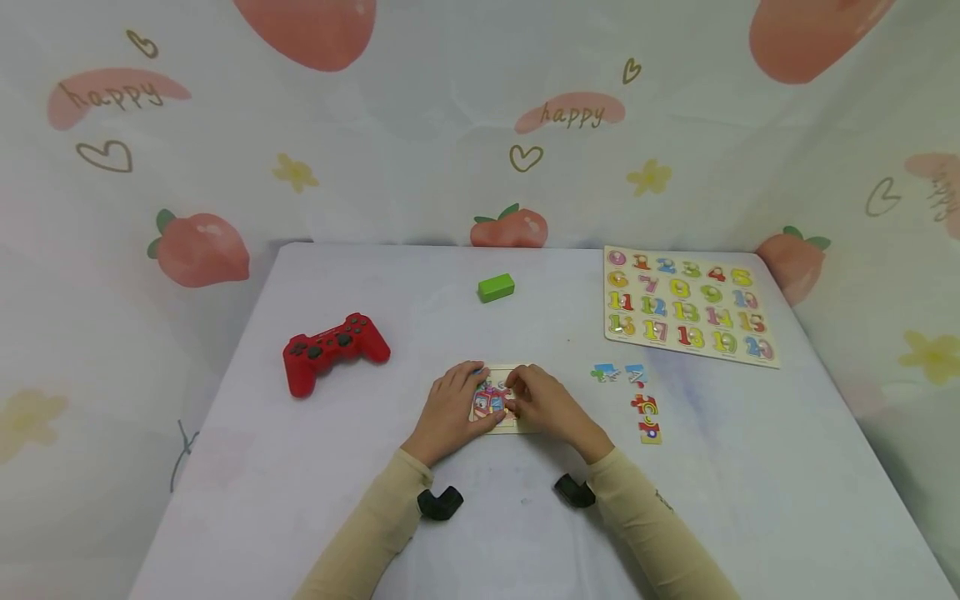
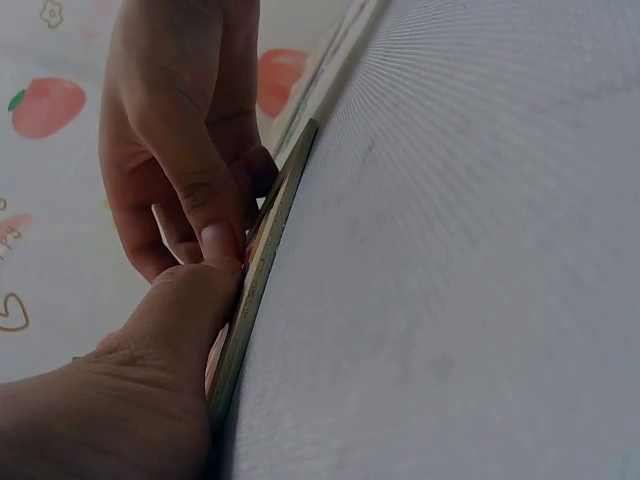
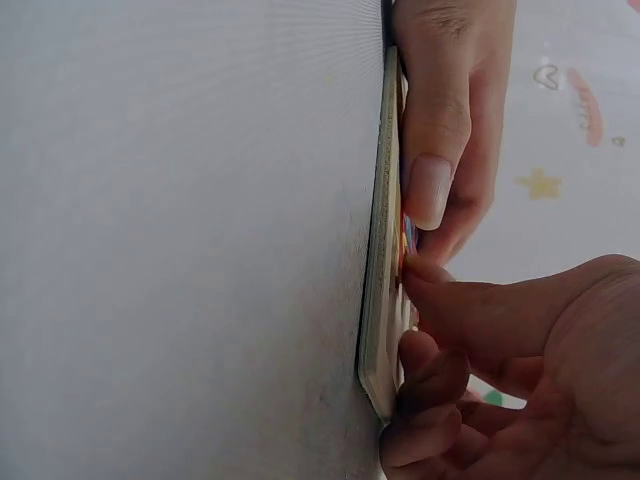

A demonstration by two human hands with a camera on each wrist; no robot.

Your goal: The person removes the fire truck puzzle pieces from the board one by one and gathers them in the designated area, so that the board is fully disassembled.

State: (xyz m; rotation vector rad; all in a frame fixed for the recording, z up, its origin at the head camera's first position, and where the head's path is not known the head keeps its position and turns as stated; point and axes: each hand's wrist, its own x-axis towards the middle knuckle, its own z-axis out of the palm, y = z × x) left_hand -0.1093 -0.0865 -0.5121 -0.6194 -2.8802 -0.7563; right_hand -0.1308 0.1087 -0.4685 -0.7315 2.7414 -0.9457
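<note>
A small wooden jigsaw board point(image 1: 491, 398) with a colourful picture lies on the white table in front of me. My left hand point(image 1: 450, 412) rests over its left side, with the thumb lying straight on the board's face in the right wrist view. Over the right side, my right hand point(image 1: 551, 408) has curled fingers and pinches a puzzle piece at the board's surface; the fingertips mostly hide that piece. Several loose puzzle pieces point(image 1: 647, 406) lie in an uneven line to the right of my right hand.
A red game controller point(image 1: 335, 350) lies to the left. Farther back stands a green block point(image 1: 496, 288). At the back right is a large number board point(image 1: 686, 304). A patterned cloth point(image 1: 405, 150) hangs behind the table.
</note>
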